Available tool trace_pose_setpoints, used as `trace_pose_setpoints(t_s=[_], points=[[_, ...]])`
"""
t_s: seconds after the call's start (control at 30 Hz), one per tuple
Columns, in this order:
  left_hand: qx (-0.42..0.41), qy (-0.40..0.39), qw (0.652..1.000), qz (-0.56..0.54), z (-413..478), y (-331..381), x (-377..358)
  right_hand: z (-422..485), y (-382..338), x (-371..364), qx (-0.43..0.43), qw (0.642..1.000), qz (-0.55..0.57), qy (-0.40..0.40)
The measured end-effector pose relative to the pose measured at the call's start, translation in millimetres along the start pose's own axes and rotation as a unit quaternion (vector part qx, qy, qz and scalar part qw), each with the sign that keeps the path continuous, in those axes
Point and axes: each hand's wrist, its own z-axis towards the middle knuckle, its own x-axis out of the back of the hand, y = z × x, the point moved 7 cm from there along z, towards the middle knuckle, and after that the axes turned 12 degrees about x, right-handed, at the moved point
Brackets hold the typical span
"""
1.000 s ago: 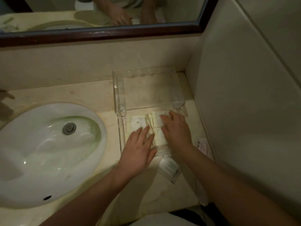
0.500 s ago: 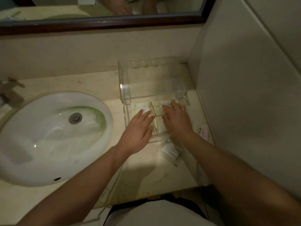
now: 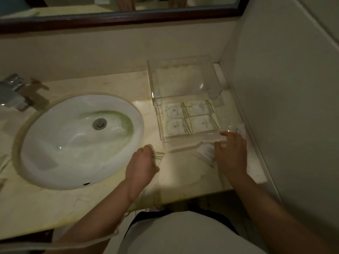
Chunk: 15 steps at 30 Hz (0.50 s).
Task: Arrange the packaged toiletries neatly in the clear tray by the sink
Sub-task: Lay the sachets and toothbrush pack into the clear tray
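Observation:
The clear tray [image 3: 159,123] stands on the counter right of the sink, under a raised clear shelf [image 3: 183,70]. Several white packets with green stripes [image 3: 190,118] lie flat in it, in two rows of two. My left hand [image 3: 141,164] is closed on another striped packet [image 3: 158,156] on the counter, just off the tray's front left corner. My right hand [image 3: 231,153] rests with fingers spread at the tray's front right corner, one fingertip on the rim. Its thumb lies beside a white packet [image 3: 204,153] on the counter.
A white oval sink [image 3: 55,143] fills the left of the counter, with a chrome tap [image 3: 12,92] behind it. The side wall [image 3: 284,107] runs close along the tray's right. A small white packet [image 3: 240,129] sits between tray and wall. The counter's front edge [image 3: 192,196] is near my body.
Both hands have drawn back out of the tray toward me. The left went to the packet by the sink, the right to the tray's front right corner. The packets in the tray are now uncovered.

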Motion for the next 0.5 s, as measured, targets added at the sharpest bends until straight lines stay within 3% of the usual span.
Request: trace_pose_setpoints(t_s=[0.2,0.33,0.5], points=[[0.012,-0.022,1.000,0.016,3.7,8.7,-3.3,-25.8,37.3,24.1,-0.125,0.990,-0.059,0.027],[0.000,-0.099,0.994,-0.039,0.6,14.9,13.5,-39.0,59.3,21.6,-0.166,0.981,-0.091,-0.043],[0.034,-0.131,0.962,-0.238,-2.9,36.0,61.3,-32.4,82.8,19.8,-0.228,0.970,0.042,-0.072]])
